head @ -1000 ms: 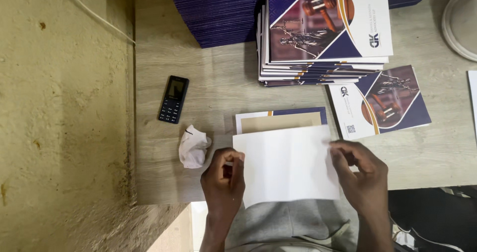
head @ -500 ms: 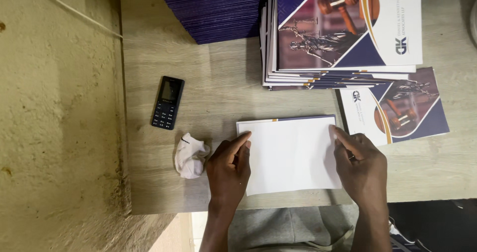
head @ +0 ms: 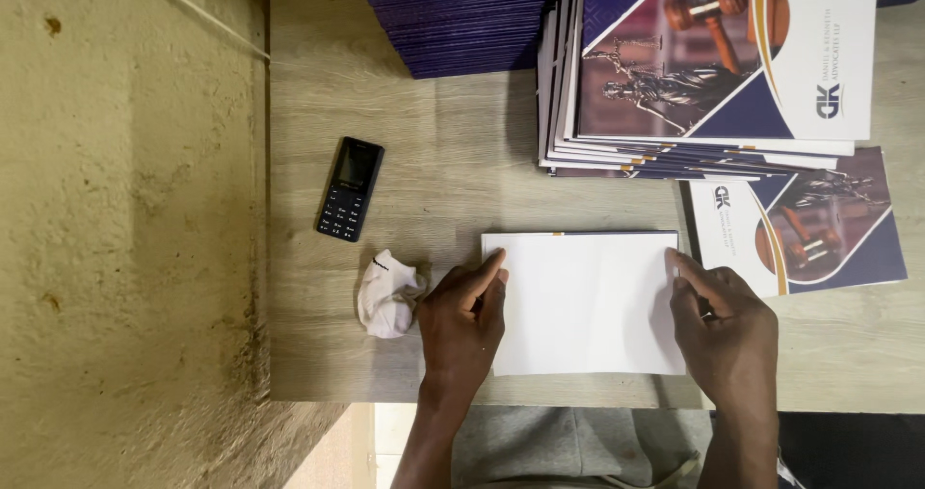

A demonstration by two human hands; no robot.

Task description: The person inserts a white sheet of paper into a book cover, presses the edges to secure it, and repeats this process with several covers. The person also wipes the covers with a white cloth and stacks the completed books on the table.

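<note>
On the near edge of the wooden table point(head: 462, 161), the white folded sheet point(head: 583, 301) lies flat between your hands, its long axis running left to right. Your left hand point(head: 462, 320) presses flat on its left edge, fingers extended, index fingertip at the upper left corner; it grasps nothing. Your right hand point(head: 723, 330) rests on the right edge, fingers loosely curled, pressing down rather than pinching. Both hands touch the sheet, so neither is nearer. Just beside your left hand sits a crumpled white cloth point(head: 387, 296); a black keypad phone point(head: 350, 188) lies beyond it. A stack of printed folders point(head: 713, 75) stands past the sheet, a single folder point(head: 800, 224) to its right.
</note>
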